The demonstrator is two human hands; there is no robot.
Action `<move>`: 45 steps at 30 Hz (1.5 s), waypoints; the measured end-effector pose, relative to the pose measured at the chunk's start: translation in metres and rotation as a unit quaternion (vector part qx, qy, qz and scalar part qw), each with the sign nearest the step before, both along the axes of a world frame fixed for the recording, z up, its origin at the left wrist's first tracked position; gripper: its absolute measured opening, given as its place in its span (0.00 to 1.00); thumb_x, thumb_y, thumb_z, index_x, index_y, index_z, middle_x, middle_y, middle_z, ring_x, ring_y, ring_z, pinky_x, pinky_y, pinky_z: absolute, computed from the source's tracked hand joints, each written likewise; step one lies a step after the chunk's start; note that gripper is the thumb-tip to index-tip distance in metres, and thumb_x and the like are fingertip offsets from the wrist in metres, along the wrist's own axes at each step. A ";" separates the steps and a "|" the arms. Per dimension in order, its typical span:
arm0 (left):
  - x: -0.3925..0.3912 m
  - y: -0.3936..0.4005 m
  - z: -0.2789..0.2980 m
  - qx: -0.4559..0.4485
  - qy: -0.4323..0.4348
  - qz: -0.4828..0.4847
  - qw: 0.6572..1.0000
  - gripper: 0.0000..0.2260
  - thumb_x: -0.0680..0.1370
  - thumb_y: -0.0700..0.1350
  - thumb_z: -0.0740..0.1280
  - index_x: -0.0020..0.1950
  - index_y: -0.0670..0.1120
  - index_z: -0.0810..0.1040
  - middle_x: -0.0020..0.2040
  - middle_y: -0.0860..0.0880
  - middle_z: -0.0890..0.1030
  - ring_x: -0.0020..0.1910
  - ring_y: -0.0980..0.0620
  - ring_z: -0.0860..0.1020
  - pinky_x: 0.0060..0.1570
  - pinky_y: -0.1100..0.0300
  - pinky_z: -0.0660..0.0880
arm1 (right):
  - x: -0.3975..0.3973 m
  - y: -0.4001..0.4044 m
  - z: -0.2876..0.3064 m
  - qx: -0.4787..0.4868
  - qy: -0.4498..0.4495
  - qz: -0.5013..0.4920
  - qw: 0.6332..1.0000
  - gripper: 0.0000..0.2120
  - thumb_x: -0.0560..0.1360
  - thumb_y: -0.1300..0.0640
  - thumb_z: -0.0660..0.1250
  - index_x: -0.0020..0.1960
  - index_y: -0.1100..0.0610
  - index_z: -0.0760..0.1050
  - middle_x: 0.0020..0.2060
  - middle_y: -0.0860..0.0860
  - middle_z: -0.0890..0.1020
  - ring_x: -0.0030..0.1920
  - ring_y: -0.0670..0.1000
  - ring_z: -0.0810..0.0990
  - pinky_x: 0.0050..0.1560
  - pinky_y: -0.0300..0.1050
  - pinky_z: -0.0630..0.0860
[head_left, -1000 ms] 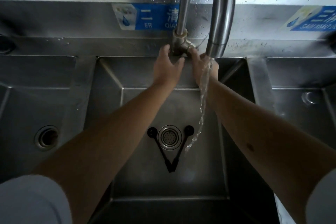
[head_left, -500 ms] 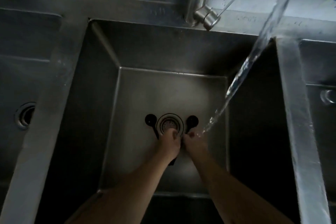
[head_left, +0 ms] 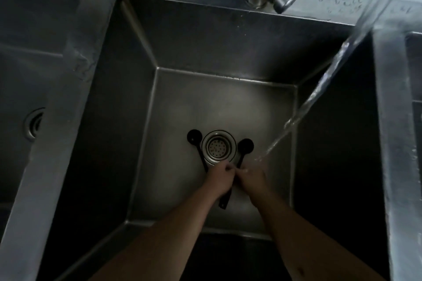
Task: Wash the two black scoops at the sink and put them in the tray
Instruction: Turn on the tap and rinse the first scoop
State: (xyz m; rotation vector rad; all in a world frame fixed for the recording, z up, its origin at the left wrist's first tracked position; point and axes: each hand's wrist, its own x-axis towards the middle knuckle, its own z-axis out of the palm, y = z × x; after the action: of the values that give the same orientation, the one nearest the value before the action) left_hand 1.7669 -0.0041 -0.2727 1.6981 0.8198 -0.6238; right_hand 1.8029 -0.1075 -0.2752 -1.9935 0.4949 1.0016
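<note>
Pick-up step, washing not begun. Two black scoops (head_left: 245,146) flat on sink (head_left: 228,102) floor, flanking drain (head_left: 218,149). Left hand (head_left: 219,176) and right hand (head_left: 252,177) curled over handles; firm grip unconfirmed. Next: lift into water stream (head_left: 319,96).

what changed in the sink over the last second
Both hands left the faucet valve and dropped to the basin floor: left hand and right hand now grip the scoop handles. The two black scoops stay beside the drain strainer; water keeps running.
</note>
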 end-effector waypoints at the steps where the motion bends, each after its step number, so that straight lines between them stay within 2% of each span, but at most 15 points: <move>1: 0.001 0.001 0.006 -0.009 -0.004 0.004 1.000 0.07 0.77 0.39 0.63 0.49 0.43 0.81 0.49 0.43 0.83 0.50 0.48 0.79 0.46 0.59 0.71 | -0.003 -0.005 0.011 0.039 0.027 -0.032 0.998 0.08 0.75 0.60 0.72 0.38 0.59 0.79 0.38 0.59 0.81 0.42 0.55 0.80 0.43 0.50 0.77; 3: 0.005 0.002 0.019 -0.018 -0.014 0.019 1.000 0.07 0.78 0.42 0.63 0.50 0.44 0.80 0.46 0.46 0.81 0.47 0.51 0.77 0.42 0.60 0.70 | -0.008 -0.014 0.036 0.100 0.067 -0.071 0.990 0.05 0.76 0.61 0.70 0.43 0.62 0.82 0.37 0.59 0.82 0.39 0.55 0.80 0.40 0.47 0.76; 6: 0.013 0.000 0.043 -0.030 -0.030 0.052 0.998 0.09 0.79 0.46 0.62 0.57 0.47 0.78 0.50 0.50 0.79 0.49 0.53 0.76 0.40 0.64 0.69 | -0.015 -0.025 0.075 0.124 0.091 -0.069 0.986 0.09 0.78 0.60 0.68 0.53 0.65 0.82 0.35 0.56 0.80 0.33 0.51 0.77 0.33 0.42 0.73; 9: 0.024 -0.003 0.067 -0.070 -0.056 0.086 0.992 0.12 0.80 0.46 0.62 0.61 0.46 0.77 0.52 0.51 0.79 0.47 0.57 0.76 0.37 0.69 0.70 | -0.025 -0.034 0.104 0.131 0.111 -0.081 0.982 0.07 0.79 0.61 0.67 0.51 0.62 0.83 0.29 0.50 0.79 0.28 0.46 0.75 0.27 0.39 0.71; 11: 0.028 -0.005 0.081 -0.076 -0.077 0.079 0.991 0.09 0.80 0.44 0.63 0.57 0.47 0.80 0.49 0.51 0.81 0.44 0.58 0.77 0.36 0.69 0.70 | -0.031 -0.038 0.121 0.132 0.120 -0.090 0.980 0.07 0.78 0.60 0.68 0.51 0.62 0.83 0.29 0.49 0.78 0.28 0.46 0.75 0.27 0.39 0.71; 15: 0.026 -0.010 0.103 -0.101 -0.098 0.092 0.986 0.08 0.76 0.37 0.68 0.51 0.45 0.84 0.42 0.46 0.84 0.43 0.49 0.82 0.39 0.65 0.76 | -0.037 -0.040 0.143 0.157 0.118 -0.133 0.972 0.08 0.77 0.61 0.68 0.42 0.59 0.84 0.25 0.48 0.76 0.25 0.45 0.72 0.25 0.38 0.67; 18: 0.026 -0.013 0.114 -0.062 -0.071 0.081 0.992 0.06 0.75 0.38 0.69 0.48 0.39 0.84 0.43 0.38 0.85 0.43 0.43 0.83 0.41 0.53 0.76 | -0.039 -0.039 0.155 0.157 0.109 -0.133 0.973 0.12 0.77 0.59 0.68 0.37 0.54 0.85 0.24 0.46 0.76 0.25 0.44 0.72 0.26 0.38 0.69; 23: 0.029 -0.012 0.128 -0.018 -0.010 0.096 0.995 0.11 0.78 0.43 0.67 0.45 0.35 0.80 0.31 0.43 0.78 0.26 0.49 0.75 0.27 0.61 0.68 | -0.036 -0.037 0.172 0.133 0.082 -0.103 0.982 0.14 0.75 0.56 0.68 0.32 0.49 0.84 0.24 0.45 0.76 0.30 0.47 0.72 0.36 0.45 0.67; 25: 0.029 -0.014 0.133 -0.120 -0.003 0.165 0.979 0.06 0.79 0.38 0.63 0.44 0.37 0.77 0.33 0.41 0.77 0.27 0.48 0.76 0.25 0.61 0.71 | -0.032 -0.036 0.179 0.125 0.080 -0.085 0.985 0.11 0.75 0.55 0.68 0.35 0.50 0.84 0.29 0.47 0.80 0.34 0.49 0.77 0.38 0.45 0.69; 28: 0.029 -0.017 0.145 -0.308 -0.008 0.281 0.909 0.07 0.79 0.33 0.57 0.47 0.38 0.74 0.38 0.40 0.77 0.30 0.48 0.78 0.26 0.60 0.72 | -0.029 -0.033 0.184 0.141 0.075 -0.060 0.985 0.06 0.75 0.56 0.68 0.45 0.52 0.85 0.37 0.50 0.84 0.43 0.52 0.81 0.44 0.47 0.73; 31: 0.027 -0.017 0.153 -0.374 -0.006 0.307 0.875 0.09 0.80 0.37 0.55 0.50 0.38 0.75 0.41 0.42 0.82 0.35 0.49 0.83 0.26 0.60 0.70 | -0.025 -0.029 0.186 0.143 0.068 -0.044 0.986 0.08 0.78 0.56 0.67 0.53 0.50 0.83 0.45 0.51 0.87 0.49 0.52 0.83 0.49 0.48 0.75; 34: 0.022 -0.014 0.158 -0.361 -0.040 0.232 0.902 0.13 0.81 0.46 0.61 0.47 0.38 0.80 0.41 0.42 0.83 0.34 0.49 0.81 0.27 0.59 0.73 | -0.015 -0.026 0.188 0.164 0.070 -0.064 0.982 0.08 0.81 0.57 0.63 0.55 0.54 0.81 0.42 0.52 0.84 0.40 0.49 0.81 0.41 0.44 0.74; 37: 0.021 -0.012 0.164 -0.320 -0.074 0.178 0.928 0.15 0.77 0.51 0.66 0.51 0.38 0.81 0.40 0.44 0.84 0.26 0.50 0.75 0.21 0.59 0.69 | -0.001 -0.021 0.194 0.228 0.070 -0.095 0.966 0.11 0.83 0.58 0.60 0.56 0.58 0.80 0.38 0.55 0.81 0.31 0.48 0.77 0.32 0.41 0.73; 41: 0.030 -0.003 0.176 -0.311 -0.105 0.188 0.926 0.11 0.76 0.51 0.67 0.49 0.44 0.83 0.45 0.41 0.81 0.27 0.51 0.74 0.22 0.59 0.68 | 0.014 -0.010 0.209 0.262 0.042 -0.082 0.961 0.12 0.84 0.58 0.58 0.61 0.55 0.79 0.39 0.57 0.80 0.31 0.48 0.76 0.31 0.40 0.73; 45: 0.046 0.008 0.190 -0.315 -0.134 0.181 0.922 0.12 0.81 0.49 0.62 0.46 0.47 0.84 0.43 0.43 0.80 0.29 0.52 0.73 0.23 0.60 0.68 | 0.032 0.002 0.224 0.282 -0.006 -0.043 0.958 0.13 0.85 0.59 0.56 0.63 0.62 0.76 0.43 0.61 0.78 0.35 0.51 0.75 0.36 0.44 0.72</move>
State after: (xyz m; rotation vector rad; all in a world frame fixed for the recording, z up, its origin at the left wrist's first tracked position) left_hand 1.8132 0.0038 -0.0822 0.9801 0.6215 -0.3339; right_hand 1.8347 -0.1057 -0.0508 -1.4539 0.2463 0.9464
